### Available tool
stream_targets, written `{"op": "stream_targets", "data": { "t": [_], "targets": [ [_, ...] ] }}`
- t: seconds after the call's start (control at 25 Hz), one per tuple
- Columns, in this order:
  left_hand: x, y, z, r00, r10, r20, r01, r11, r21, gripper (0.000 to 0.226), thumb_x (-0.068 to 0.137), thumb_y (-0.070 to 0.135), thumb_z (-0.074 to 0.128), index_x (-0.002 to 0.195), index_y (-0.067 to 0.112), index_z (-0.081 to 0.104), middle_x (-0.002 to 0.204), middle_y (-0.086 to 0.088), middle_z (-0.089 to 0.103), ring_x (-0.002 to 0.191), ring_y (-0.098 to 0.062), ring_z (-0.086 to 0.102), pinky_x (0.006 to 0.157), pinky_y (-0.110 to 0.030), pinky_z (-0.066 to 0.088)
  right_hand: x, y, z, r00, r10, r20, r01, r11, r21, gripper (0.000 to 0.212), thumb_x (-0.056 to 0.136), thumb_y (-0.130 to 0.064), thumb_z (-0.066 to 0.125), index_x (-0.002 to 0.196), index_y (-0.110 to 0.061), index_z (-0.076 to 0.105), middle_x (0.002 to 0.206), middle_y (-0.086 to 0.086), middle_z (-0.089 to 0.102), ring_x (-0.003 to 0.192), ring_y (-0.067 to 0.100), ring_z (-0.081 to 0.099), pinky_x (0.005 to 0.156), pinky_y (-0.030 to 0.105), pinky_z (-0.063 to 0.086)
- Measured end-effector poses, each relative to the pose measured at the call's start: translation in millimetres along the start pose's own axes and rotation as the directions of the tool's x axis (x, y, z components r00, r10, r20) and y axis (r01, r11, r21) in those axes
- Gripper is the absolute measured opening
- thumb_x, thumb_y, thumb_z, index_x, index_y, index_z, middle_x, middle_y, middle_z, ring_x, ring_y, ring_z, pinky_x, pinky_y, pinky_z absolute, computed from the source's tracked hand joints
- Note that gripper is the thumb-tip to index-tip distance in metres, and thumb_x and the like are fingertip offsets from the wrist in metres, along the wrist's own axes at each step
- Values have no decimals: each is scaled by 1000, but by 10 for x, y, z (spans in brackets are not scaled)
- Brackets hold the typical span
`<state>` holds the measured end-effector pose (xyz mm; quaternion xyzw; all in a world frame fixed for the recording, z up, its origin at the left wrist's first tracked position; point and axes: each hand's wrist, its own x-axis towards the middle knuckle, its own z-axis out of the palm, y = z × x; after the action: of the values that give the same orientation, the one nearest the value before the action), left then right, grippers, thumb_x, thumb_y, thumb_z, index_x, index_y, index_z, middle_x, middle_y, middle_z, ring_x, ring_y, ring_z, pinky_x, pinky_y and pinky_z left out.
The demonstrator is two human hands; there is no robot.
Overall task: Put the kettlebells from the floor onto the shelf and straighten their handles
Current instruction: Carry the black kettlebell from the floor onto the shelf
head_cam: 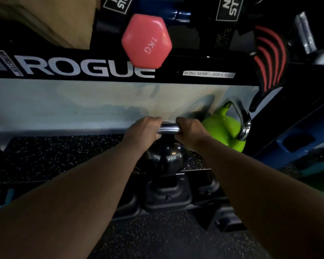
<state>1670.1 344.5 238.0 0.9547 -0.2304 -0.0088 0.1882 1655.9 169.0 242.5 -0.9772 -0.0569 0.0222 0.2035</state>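
Observation:
A glossy black kettlebell [166, 159] with a chrome handle [169, 128] is at the front edge of the lower shelf [54, 156], which has a speckled black rubber mat. My left hand [144, 131] and my right hand [190, 131] both grip the chrome handle, one on each end. A lime green kettlebell [223, 131] with a chrome handle [241, 118] stands on the same shelf just to the right, against the rack's post. Whether the black kettlebell rests on the mat or hangs just above it, I cannot tell.
The upper shelf's black beam reads ROGUE [86, 68]. A pink 1 kg dumbbell [147, 41] pokes out over it. Black bags and a red-striped glove [267, 58] sit above right. Black moulded weights [168, 193] lie on the floor below the shelf edge.

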Motion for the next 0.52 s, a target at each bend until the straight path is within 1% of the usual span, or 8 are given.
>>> {"op": "stream_targets", "data": {
  "t": [0.08,0.16,0.24,0.28,0.32,0.4,0.48,0.52],
  "targets": [
    [160,-33,-5,999,-12,36,13,999,-40,20,87,11,68,94,10,49,90,-8,62,71,-20,58,59,-34,46,128,36,16,998,64,-24,-64,998,8,19,80,-9,64,97,-3,59,90,22,65,85,36,63,63,27,34],
    [290,-18,36,999,-31,30,33,997,-69,22,91,10,64,96,14,43,92,-9,58,74,-22,56,61,-36,44,245,78,37,992,123,-25,-123,992,3,19,86,-10,60,103,-2,55,93,22,63,86,37,62,63,30,37],
    [376,-9,71,997,-69,21,70,994,-80,18,93,11,61,103,9,47,97,-12,59,83,-28,58,67,-42,49,357,88,64,985,170,-11,-170,985,-22,20,91,-12,54,108,-2,51,100,26,63,91,40,61,70,39,48],
    [404,-12,82,996,-85,22,87,992,-90,19,93,11,60,107,7,48,99,-14,59,85,-30,59,69,-43,49,395,91,74,984,180,-13,-181,983,-34,20,91,-12,53,108,-2,51,102,27,62,93,42,61,75,44,51],
    [418,-16,83,995,-94,29,96,990,-105,20,93,12,60,108,7,48,100,-14,58,87,-31,59,68,-42,48,413,94,71,983,182,-16,-182,982,-39,20,92,-13,52,109,-2,50,103,28,62,94,42,60,76,45,51],
    [392,-20,81,996,-82,39,86,990,-113,24,93,15,61,112,8,48,103,-12,56,93,-30,58,71,-40,46,386,104,47,985,174,-1,-174,984,-47,22,92,-15,54,110,-4,49,103,24,60,94,40,59,69,38,46],
    [307,-14,61,997,-70,39,74,993,-97,39,91,17,63,124,12,44,116,-12,52,106,-31,53,83,-44,49,294,104,4,989,147,32,-146,989,-38,28,90,-20,58,115,-11,47,104,16,54,93,35,57,66,30,38],
    [248,-20,42,996,-78,37,81,992,-95,48,90,16,65,132,14,41,123,-13,48,111,-31,50,87,-47,50,240,98,-25,993,117,34,-116,993,-25,33,89,-22,60,119,-15,46,105,14,51,95,34,56,67,29,39]
  ]
}}
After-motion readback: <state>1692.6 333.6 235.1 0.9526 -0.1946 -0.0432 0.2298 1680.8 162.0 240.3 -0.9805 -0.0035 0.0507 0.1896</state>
